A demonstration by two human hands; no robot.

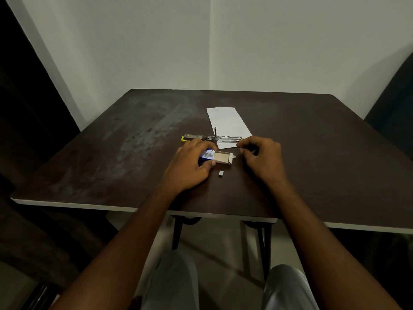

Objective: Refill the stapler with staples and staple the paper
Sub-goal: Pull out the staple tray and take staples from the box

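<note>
A yellow and metal stapler (211,138) lies swung fully open and flat on the dark table (111,157), its right end over the near edge of a white sheet of paper (228,121). My left hand (190,166) grips a small blue staple box (218,157) whose inner tray is slid out to the right. My right hand (261,157) hovers just right of the tray with fingers curled, thumb and forefinger pinched together near the stapler's right end; what they pinch is too small to see. A small strip of staples (221,173) lies loose on the table in front of the box.
The table's pale front edge (201,214) runs above my knees, with black folding legs (177,233) beneath. White walls meet in a corner behind the table. A dark chair back (395,104) stands at the right, dark furniture at the left.
</note>
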